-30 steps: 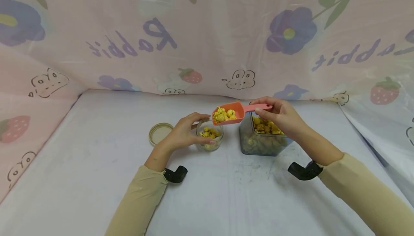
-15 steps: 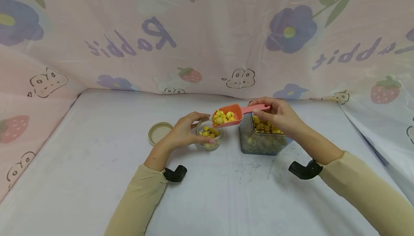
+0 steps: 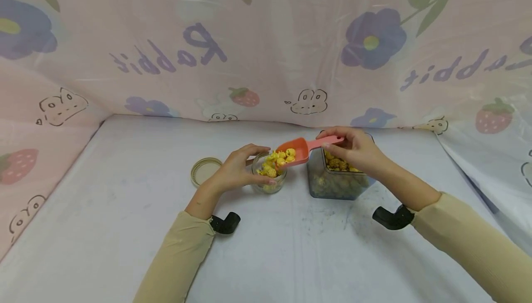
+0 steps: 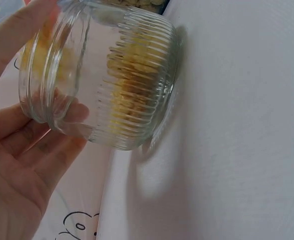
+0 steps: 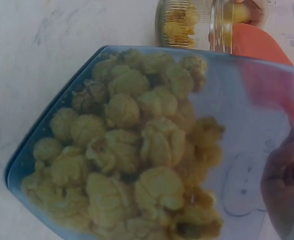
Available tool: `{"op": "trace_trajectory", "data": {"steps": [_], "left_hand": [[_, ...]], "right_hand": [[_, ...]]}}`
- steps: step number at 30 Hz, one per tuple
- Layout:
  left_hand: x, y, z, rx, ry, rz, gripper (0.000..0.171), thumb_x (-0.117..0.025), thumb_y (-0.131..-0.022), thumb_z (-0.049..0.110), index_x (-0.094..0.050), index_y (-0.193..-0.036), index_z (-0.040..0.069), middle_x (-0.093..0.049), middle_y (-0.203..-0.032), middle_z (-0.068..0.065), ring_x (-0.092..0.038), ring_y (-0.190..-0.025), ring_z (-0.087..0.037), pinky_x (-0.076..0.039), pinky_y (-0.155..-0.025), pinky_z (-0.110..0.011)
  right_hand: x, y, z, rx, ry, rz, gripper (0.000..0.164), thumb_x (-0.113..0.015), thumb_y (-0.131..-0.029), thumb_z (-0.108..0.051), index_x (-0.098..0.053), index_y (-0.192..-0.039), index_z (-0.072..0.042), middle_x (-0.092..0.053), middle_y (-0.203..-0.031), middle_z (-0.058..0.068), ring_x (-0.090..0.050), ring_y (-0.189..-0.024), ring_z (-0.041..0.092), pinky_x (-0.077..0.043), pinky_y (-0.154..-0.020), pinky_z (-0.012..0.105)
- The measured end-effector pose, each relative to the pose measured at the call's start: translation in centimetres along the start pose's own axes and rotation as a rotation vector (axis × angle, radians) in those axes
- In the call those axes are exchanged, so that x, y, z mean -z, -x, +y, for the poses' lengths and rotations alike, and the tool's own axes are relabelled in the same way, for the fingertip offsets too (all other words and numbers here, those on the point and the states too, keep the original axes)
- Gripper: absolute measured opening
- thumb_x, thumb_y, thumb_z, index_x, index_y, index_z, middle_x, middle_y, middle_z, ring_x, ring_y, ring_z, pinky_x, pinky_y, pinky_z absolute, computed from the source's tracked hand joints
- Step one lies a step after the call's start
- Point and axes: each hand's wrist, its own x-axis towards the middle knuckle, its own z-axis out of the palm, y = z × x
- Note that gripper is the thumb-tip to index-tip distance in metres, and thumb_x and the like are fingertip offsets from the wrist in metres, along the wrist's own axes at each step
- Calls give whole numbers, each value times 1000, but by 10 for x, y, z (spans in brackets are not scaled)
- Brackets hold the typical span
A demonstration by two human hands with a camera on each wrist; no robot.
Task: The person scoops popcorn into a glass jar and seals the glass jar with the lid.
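A small ribbed glass jar point(image 4: 94, 70) with some yellow popcorn in its bottom stands on the table. My left hand point(image 3: 237, 169) grips it round the upper part, thumb on the near side and fingers on the far side. Between thumb and fingers of my right hand point(image 3: 353, 148) is the handle of an orange-pink scoop point(image 3: 305, 148). Its front end is tipped down over the jar's mouth, and popcorn point(image 3: 287, 156) lies at that lip, some of it over the opening. Below the right hand stands a clear bluish square tub point(image 3: 334, 185) of popcorn, seen through its wall in the right wrist view.
A round lid point(image 3: 205, 171) lies on the white table point(image 3: 124, 224) just left of my left hand. A pink printed cloth point(image 3: 266, 63) hangs behind the table and along its sides.
The scoop has moved left and down and tilted further, so its popcorn has slid toward the lip and into the jar's mouth. My left hand and the jar have stayed put.
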Motion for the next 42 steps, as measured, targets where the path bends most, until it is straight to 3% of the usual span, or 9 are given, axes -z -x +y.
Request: {"op": "trace_trajectory", "data": {"steps": [14, 24, 35, 42], "left_hand": [[-3, -1, 0, -6, 9, 8, 76, -88, -68, 21, -53, -132, 1, -54, -133, -10, -48, -128, -23, -44, -106, -38], [-3, -1, 0, -6, 22, 6, 76, -88, -68, 21, -53, -132, 1, -55, -132, -10, -48, -127, -22, -44, -106, -38], [-2, 0, 0, -12, 31, 8, 75, -87, -69, 22, -53, -132, 0, -54, -133, -12, -48, -127, -24, -44, -106, -38], [-1, 1, 0, -10, 25, 6, 75, -88, -69, 22, -53, -132, 1, -54, -133, -10, -48, -128, -24, -43, -107, -38]], "right_hand": [[3, 4, 0, 28, 4, -7, 27, -60, -94, -10, -60, -120, -3, -51, -100, 13, -41, -59, 12, -35, -48, 24], [10, 10, 2, 1, -1, 21, 30, -59, -96, -16, -60, -123, -4, -54, -102, 8, -53, -75, 19, -45, -59, 25], [18, 18, 4, 6, -67, 78, 34, -59, -96, -21, -58, -125, -4, -57, -97, 5, -53, -72, 17, -44, -56, 27], [22, 23, 8, 41, -129, 113, 22, -60, -96, -19, -63, -117, -16, -56, -94, -5, -53, -76, 17, -46, -61, 26]]}}
